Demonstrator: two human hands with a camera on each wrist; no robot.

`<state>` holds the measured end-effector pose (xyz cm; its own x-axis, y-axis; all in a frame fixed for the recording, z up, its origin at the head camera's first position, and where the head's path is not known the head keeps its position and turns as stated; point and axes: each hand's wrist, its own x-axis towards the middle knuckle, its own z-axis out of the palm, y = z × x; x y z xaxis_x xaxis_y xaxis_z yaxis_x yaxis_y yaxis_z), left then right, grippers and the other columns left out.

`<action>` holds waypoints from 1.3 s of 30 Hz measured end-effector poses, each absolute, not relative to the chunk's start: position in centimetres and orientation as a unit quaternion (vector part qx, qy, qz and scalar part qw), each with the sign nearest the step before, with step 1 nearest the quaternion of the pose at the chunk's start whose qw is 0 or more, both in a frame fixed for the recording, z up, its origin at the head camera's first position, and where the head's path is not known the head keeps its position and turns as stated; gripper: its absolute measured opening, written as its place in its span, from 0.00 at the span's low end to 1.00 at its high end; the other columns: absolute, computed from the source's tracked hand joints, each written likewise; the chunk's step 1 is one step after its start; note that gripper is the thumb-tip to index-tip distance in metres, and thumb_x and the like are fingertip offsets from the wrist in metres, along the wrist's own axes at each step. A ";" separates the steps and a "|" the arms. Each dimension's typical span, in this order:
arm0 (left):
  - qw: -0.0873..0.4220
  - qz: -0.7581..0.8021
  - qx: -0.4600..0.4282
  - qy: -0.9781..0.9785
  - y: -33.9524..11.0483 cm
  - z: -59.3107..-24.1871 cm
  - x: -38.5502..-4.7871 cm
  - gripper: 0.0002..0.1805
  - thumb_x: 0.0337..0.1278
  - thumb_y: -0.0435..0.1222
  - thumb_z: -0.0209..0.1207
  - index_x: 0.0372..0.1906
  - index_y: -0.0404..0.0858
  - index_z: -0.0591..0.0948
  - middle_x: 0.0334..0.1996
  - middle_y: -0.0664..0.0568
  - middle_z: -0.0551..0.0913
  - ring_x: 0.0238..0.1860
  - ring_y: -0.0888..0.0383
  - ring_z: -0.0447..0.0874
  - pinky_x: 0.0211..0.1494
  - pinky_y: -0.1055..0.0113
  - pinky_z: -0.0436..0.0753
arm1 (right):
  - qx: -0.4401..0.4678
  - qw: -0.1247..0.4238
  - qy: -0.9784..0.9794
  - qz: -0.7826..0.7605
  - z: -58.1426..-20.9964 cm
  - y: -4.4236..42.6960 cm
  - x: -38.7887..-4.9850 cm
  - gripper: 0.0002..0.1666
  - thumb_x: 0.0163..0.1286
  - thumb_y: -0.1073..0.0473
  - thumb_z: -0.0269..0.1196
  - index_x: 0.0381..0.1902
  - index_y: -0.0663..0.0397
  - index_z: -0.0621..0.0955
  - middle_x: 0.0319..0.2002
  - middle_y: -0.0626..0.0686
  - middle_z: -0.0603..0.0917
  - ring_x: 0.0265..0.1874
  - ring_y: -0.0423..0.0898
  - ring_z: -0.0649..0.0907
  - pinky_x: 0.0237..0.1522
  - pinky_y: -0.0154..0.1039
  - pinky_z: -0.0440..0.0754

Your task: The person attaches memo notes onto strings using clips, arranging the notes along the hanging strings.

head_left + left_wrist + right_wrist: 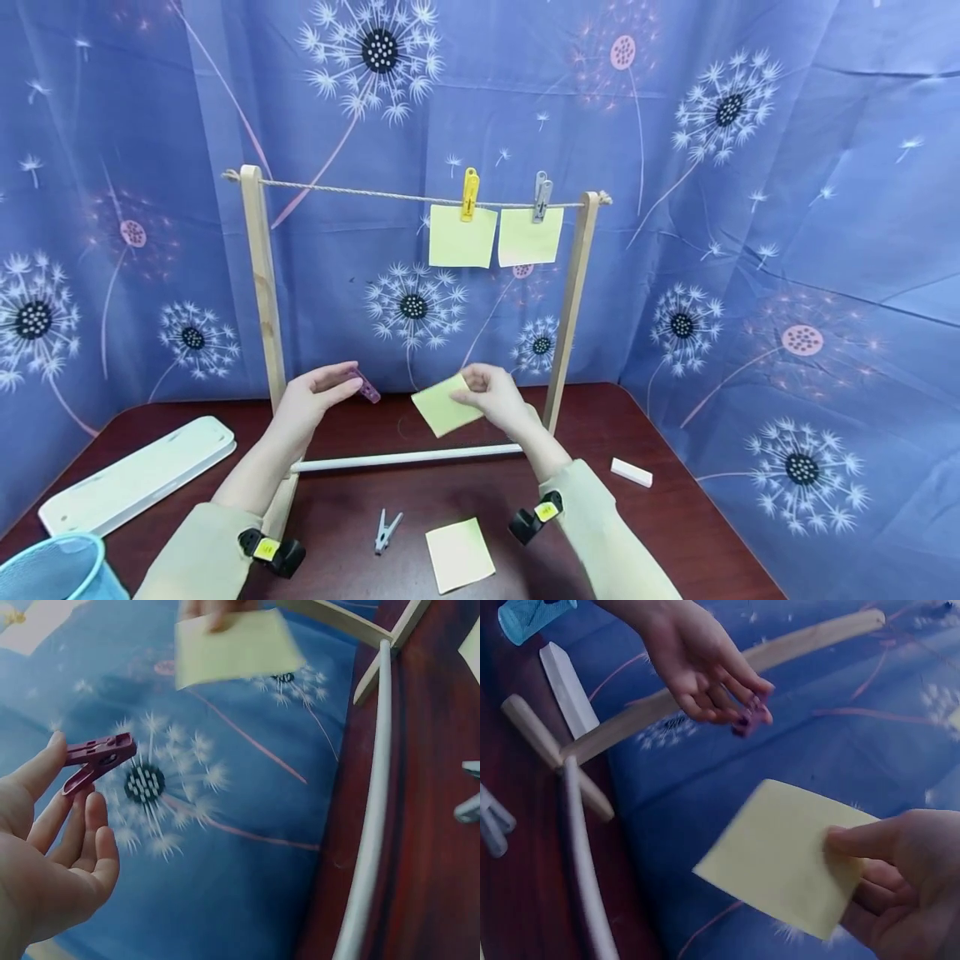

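Note:
My left hand [305, 406] pinches a dark purple clothespin [101, 756] between thumb and fingertips, in the air below the rope. In my right hand [498, 400] a yellow sticky note [784, 859] is held by one edge, thumb on top. The two hands are apart, at similar height, in front of the wooden frame. On the rope [360, 192] above hang two yellow notes: one [462, 242] under a yellow clothespin [469, 194], the other [529, 240] under a grey clothespin [542, 197]. A third note [460, 556] and a grey-blue clothespin [387, 532] lie on the table.
Wooden posts [262, 283] and a white bottom bar [408, 458] make up the frame. A long white case [142, 475] lies at the left, a blue mesh basket [97, 567] before it. On the right lies a small white block [632, 472]. A patterned blue curtain [675, 208] surrounds the table.

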<state>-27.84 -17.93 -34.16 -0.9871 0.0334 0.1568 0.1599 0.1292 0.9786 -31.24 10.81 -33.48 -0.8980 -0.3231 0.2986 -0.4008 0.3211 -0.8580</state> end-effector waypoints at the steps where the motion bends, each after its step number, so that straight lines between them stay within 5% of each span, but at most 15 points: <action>1: 0.057 -0.655 -0.066 -0.751 -17.7 -33.6 -27.9 0.33 0.63 0.44 0.62 0.69 0.34 0.70 0.51 0.61 0.82 0.51 0.77 0.73 0.73 0.53 0.60 | 0.216 0.052 -0.809 0.545 -32.9 10.4 -31.4 0.13 0.60 0.66 0.68 0.41 0.68 0.82 0.37 0.63 0.87 0.33 0.39 0.84 0.43 0.35 0.82; 18: 0.172 -0.644 -0.172 -0.725 -14.4 -23.0 -28.5 0.27 0.62 0.38 0.64 0.64 0.33 0.75 0.38 0.72 0.83 0.48 0.72 0.81 0.54 0.78 0.77 | 0.223 0.186 -0.783 0.550 -25.4 6.3 -32.3 0.11 0.60 0.68 0.68 0.41 0.66 0.83 0.37 0.62 0.88 0.35 0.50 0.88 0.37 0.32 0.82; 39: 0.299 -0.551 -0.262 -0.734 -13.8 -12.9 -28.8 0.24 0.53 0.30 0.68 0.57 0.32 0.80 0.34 0.64 0.85 0.37 0.69 0.83 0.46 0.79 0.79 | 0.246 0.209 -0.727 0.606 -19.1 3.8 -33.2 0.19 0.63 0.68 0.67 0.51 0.72 0.79 0.43 0.68 0.86 0.43 0.59 0.87 0.45 0.36 0.84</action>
<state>-28.81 -13.78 -12.86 -0.6840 0.0558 0.7273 0.7141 0.2546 0.6521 -33.22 3.79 -19.09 -0.7917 -0.1056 0.6017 -0.6109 0.1444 -0.7784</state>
